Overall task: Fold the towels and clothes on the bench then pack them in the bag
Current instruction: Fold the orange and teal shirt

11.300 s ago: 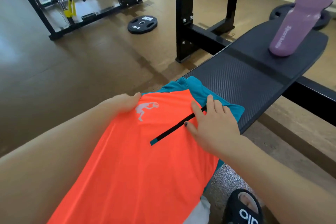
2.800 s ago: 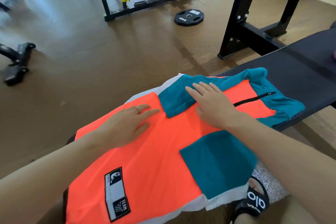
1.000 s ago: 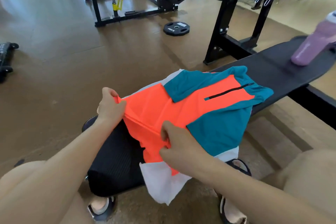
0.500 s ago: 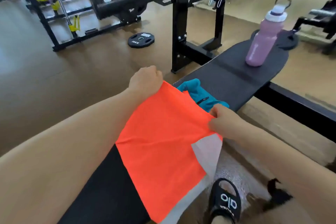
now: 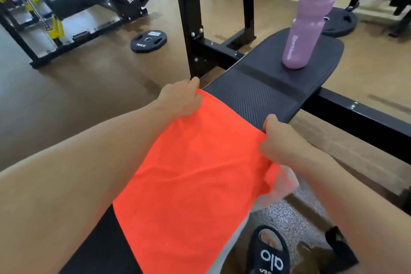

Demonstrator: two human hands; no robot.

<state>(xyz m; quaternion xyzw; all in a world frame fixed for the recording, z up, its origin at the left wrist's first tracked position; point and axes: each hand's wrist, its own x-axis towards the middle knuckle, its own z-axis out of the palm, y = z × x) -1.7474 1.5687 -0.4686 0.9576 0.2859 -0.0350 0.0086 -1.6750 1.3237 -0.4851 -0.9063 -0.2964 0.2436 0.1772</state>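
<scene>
Bench (image 5: 264,95): black padded, runs ahead of me. Pink water bottle (image 5: 308,26): upright on its far end, well apart from my hands. Weight plate (image 5: 148,41): flat on the floor, left of the black rack upright (image 5: 186,18). Orange shirt (image 5: 195,176): spread along the bench's near part. My left hand (image 5: 180,101) is clenched on its far left corner; my right hand (image 5: 279,140) pinches its far right corner. Black slide sandal (image 5: 270,253): below, on the floor.
</scene>
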